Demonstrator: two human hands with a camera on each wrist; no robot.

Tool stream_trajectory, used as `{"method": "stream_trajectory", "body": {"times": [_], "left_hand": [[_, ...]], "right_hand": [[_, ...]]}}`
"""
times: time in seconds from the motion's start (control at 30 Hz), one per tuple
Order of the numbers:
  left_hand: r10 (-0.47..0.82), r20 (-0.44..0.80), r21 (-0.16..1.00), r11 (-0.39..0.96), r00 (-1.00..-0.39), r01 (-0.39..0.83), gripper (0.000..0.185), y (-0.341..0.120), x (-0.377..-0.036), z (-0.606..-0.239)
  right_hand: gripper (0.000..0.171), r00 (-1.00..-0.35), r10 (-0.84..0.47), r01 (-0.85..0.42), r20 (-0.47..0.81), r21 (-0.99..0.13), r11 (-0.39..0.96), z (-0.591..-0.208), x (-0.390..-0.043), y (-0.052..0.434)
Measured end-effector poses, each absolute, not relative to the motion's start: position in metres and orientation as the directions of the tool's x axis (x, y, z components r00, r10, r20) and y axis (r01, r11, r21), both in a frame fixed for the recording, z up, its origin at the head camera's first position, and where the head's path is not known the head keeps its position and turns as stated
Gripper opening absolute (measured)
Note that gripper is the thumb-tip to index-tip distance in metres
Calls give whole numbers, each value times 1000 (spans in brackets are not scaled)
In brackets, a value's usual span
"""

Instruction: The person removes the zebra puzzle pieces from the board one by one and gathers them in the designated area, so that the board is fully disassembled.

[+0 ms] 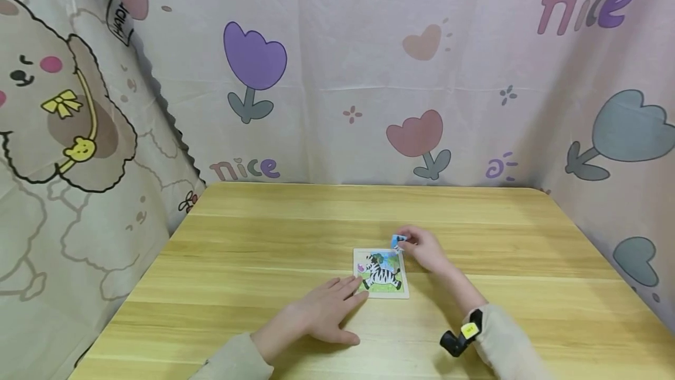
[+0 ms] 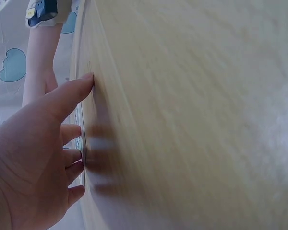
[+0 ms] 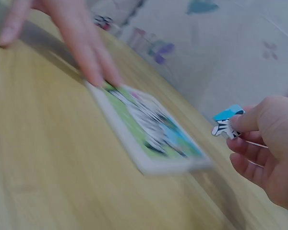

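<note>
A small square zebra puzzle board lies flat on the wooden table; in the right wrist view the puzzle board looks blurred. My left hand lies flat on the table with straight fingers touching the board's left edge; those fingers show in the right wrist view and the left hand in its own. My right hand hovers just beyond the board's far right corner and pinches a blue and white puzzle piece, the same puzzle piece held at the fingertips of the right hand.
Patterned cloth with tulips and a cartoon dog hangs behind and at both sides of the table. A wrist camera is strapped on my right forearm. Bare wood surrounds the board.
</note>
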State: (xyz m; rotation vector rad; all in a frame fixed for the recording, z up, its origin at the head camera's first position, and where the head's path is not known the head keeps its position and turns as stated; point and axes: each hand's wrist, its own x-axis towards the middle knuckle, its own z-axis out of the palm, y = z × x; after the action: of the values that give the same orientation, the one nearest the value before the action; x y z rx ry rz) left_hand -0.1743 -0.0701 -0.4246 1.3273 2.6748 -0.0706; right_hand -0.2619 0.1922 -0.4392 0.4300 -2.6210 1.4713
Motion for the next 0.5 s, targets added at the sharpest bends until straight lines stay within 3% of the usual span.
{"method": "stream_trajectory", "body": {"times": [0.27,0.5], "left_hand": [[786,-161,39,609,-597,792,83,-71,-176,-427],[792,-156,38,602,-591,797,83,-71,-177,-428]], "right_hand": [[23,-986,-55,-163,160,-818,551,-440,-274,249],[24,-995,-43,-97,91,-753,651,-446,-287,259]]}}
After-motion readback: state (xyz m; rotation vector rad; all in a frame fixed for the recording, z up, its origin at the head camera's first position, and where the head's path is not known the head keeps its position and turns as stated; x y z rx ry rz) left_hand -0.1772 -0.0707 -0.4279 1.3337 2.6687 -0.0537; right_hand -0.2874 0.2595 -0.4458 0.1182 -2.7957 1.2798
